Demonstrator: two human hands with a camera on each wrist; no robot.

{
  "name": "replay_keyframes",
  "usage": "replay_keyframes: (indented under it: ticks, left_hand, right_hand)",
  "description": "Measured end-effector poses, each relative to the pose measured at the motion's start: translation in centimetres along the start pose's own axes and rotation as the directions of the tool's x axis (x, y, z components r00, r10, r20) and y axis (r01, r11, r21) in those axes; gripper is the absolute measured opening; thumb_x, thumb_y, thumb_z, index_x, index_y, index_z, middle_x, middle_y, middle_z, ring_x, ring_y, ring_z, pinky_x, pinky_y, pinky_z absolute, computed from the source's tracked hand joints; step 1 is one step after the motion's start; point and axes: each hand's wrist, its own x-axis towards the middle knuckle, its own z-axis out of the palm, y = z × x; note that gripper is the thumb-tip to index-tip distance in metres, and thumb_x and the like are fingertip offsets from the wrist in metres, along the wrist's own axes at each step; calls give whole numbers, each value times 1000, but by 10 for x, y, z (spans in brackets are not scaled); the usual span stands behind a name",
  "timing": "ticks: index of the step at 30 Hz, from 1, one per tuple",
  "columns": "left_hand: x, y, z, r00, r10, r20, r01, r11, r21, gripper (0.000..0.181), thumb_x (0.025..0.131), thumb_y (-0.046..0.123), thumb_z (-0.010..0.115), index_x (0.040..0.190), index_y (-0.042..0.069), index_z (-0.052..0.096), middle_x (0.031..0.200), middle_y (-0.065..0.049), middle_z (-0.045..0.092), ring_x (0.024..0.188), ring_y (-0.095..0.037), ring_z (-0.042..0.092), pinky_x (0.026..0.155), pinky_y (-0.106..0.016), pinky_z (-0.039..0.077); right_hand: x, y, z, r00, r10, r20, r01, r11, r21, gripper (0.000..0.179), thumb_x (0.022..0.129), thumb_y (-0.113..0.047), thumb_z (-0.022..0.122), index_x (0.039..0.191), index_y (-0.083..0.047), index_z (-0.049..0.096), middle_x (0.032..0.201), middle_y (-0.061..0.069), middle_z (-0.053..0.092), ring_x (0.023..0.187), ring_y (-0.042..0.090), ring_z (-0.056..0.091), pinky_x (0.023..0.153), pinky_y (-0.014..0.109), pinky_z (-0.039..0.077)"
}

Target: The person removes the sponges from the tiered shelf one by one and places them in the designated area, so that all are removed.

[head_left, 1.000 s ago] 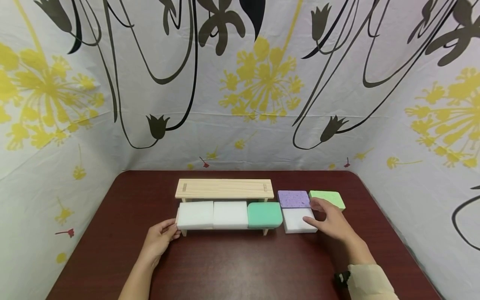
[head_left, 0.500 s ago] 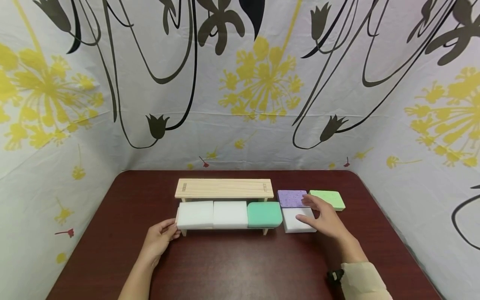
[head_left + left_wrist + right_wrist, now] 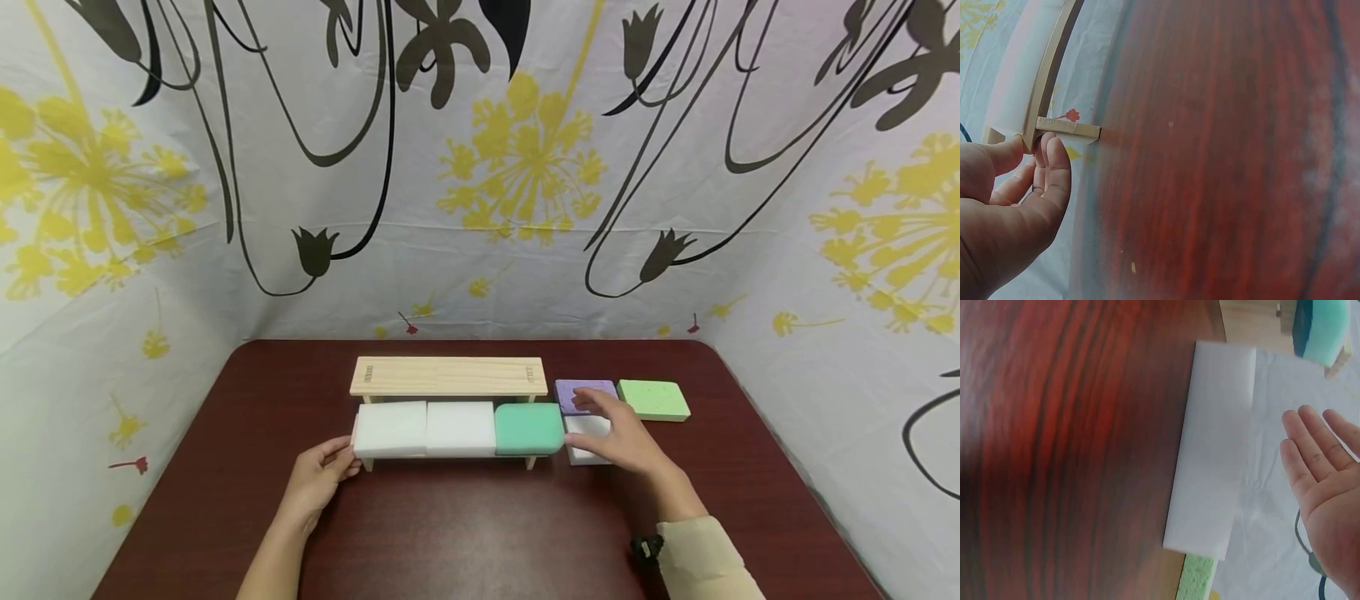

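A low wooden rack (image 3: pixel 1049 69) bears two white sponges (image 3: pixel 390 429) and a teal sponge (image 3: pixel 528 429) in a row. My left hand (image 3: pixel 321 483) pinches the rack's left end, thumb on top and fingers beneath in the left wrist view. Over a white sponge (image 3: pixel 581 457) and a purple sponge (image 3: pixel 566 392) on the table hovers my right hand (image 3: pixel 622 432), its fingers spread and holding nothing. Its thumb tip is close to the teal sponge's right edge. The right wrist view shows the fingers extended, above the white sponge's side.
Behind the loaded rack stands a second wooden rack (image 3: pixel 450 377) with a bare top. A light green sponge (image 3: pixel 654 401) lies right of the purple one. The dark red table (image 3: pixel 465 533) ends at a patterned cloth (image 3: pixel 465 308) at the back and sides.
My right hand has moved left, from the right edge of the white and purple sponges toward the teal sponge, uncovering the light green one. The left hand has stayed put.
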Motion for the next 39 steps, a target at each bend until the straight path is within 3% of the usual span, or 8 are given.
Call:
replay_keyframes:
  ticks: [8,16,27,39]
  left_hand:
    - [0,1,0,1000,5,10,-5,1000,6,35,104,0,52,135,-16,52,112,-24,67,94,-22,68,80,-27,61]
    - [-1,2,0,1000,-4,2,4,1000,2,34,104,0,52,134,-15,54,112,-24,67,94,-22,67,79,-26,61]
    - [-1,2,1,1000,-6,-6,6,1000,1,33,104,-1,52,133,-16,54,110,-23,68,93,-22,67,79,-26,61]
    - [-2,2,1,1000,6,8,-6,1000,11,35,104,0,53,135,-16,52,114,-25,67,95,-22,67,80,-27,61]
  right_hand:
    - [4,-9,9,999,-4,34,4,1000,-10,84,78,-33,89,143,2,51,130,15,63,117,34,62,101,55,52]
    - [9,-19,20,997,23,78,-18,998,-66,94,72,-47,91,145,-3,51,144,17,54,127,37,56,103,56,49]
    - [12,-23,29,997,-10,73,17,996,-92,91,71,-49,91,141,-5,55,133,13,61,117,31,62,96,50,54]
    - [4,-17,20,999,28,25,-26,997,-73,85,74,-47,90,141,-6,56,132,11,62,102,22,64,86,45,56]
